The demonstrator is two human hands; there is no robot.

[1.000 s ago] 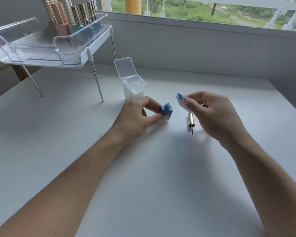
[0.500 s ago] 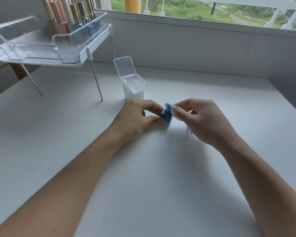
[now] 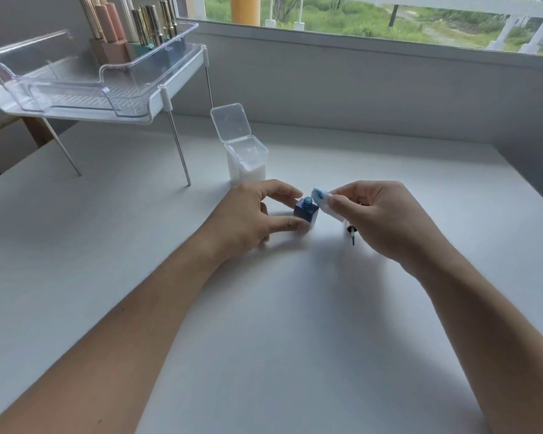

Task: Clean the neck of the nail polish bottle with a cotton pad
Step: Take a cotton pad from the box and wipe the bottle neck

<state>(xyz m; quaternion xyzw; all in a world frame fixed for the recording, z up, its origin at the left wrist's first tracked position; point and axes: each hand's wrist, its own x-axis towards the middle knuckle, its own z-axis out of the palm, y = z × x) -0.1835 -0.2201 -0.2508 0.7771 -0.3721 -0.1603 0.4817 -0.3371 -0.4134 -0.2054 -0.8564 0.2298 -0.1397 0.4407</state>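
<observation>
A small square dark-blue nail polish bottle point(image 3: 306, 212) stands uncapped on the white table point(image 3: 264, 324), its round neck showing blue polish. My left hand point(image 3: 251, 216) pinches the bottle's body between thumb and forefinger. My right hand point(image 3: 380, 217) holds a folded white cotton pad point(image 3: 326, 202) with blue stains at its tip, just right of the neck and a little above it, not touching it. The bottle's cap with its thin brush point(image 3: 351, 233) lies on the table under my right hand, mostly hidden.
A clear flip-top box of white cotton pads point(image 3: 246, 161) stands open just behind the bottle. At the back left a raised clear organizer tray point(image 3: 85, 89) on thin metal legs holds several tall polish bottles. A grey wall and window run along the table's far edge.
Half a second ago the pad was pressed on the bottle's neck; my right hand has since drawn it off to the right, baring the neck. My left hand kept its hold.
</observation>
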